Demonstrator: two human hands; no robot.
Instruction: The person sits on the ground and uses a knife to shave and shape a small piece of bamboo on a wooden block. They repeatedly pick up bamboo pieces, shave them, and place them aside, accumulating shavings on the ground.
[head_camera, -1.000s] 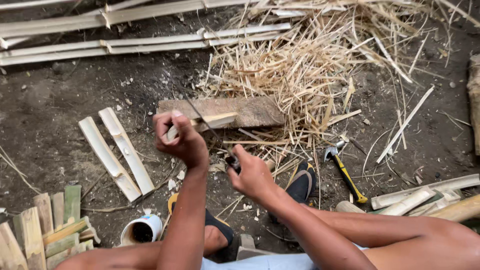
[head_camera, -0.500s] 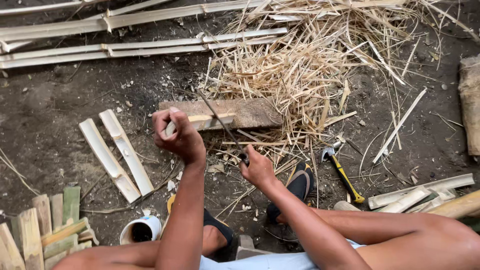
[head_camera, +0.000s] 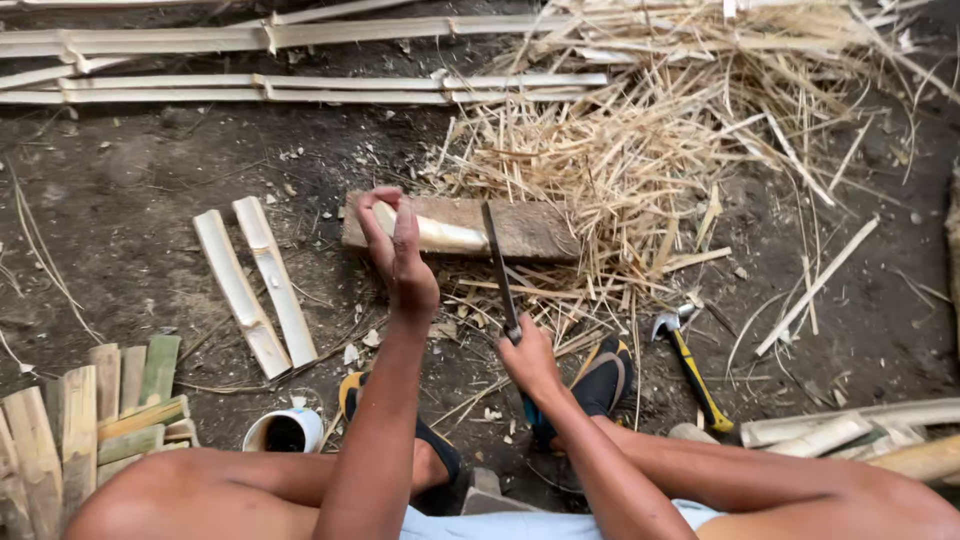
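- A claw hammer with a yellow and black handle lies on the dirt ground.
- A heap of straw-like bamboo shavings spreads beyond the hammer's head.
- Long split bamboo poles run across the ground, far beyond the hammer.
- Two short split bamboo halves lie side by side, well apart from the hammer, on its head side.
- A stack of short bamboo slats sits farther out that way.
- A small white cup stands between the slats and the hammer.
- Pale bamboo pieces lie just past the hammer's handle end.
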